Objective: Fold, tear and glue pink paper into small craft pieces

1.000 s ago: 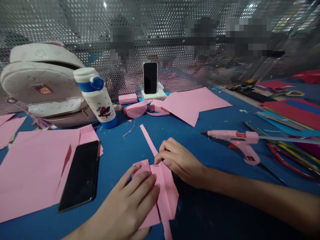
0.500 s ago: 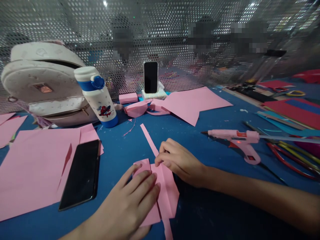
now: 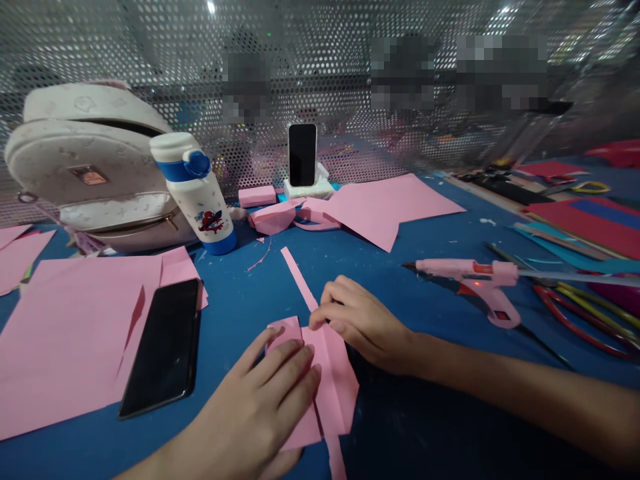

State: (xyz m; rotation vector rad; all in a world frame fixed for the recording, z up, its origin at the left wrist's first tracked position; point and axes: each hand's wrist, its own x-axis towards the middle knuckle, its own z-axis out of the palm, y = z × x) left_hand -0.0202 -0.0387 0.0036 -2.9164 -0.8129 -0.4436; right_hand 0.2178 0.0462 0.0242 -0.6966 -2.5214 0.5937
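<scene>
A folded pink paper piece [image 3: 336, 387] lies on the blue table in front of me, with a crease down its right part. My left hand [image 3: 265, 393] rests palm down on its left side, fingers spread and pressing on the paper. At the top edge, my right hand [image 3: 363, 323] has its fingers curled and closed on the paper; the fingertips are partly hidden. A narrow pink paper strip [image 3: 299, 277] runs out beyond the right fingers, and another strip [image 3: 336, 459] shows below the folded piece.
Left lie a black phone [image 3: 161, 347] and pink sheets [image 3: 65, 333]. Behind stand a bottle [image 3: 197, 193], a backpack [image 3: 85, 167] and an upright phone [image 3: 303, 155]. A pink glue gun [image 3: 475, 273] lies right, near pliers [image 3: 580, 320] and coloured paper. Perforated metal [image 3: 340, 93] closes the back.
Hardly anything differs. Both hands keep their places on the folded pink paper, and the view has shifted very slightly.
</scene>
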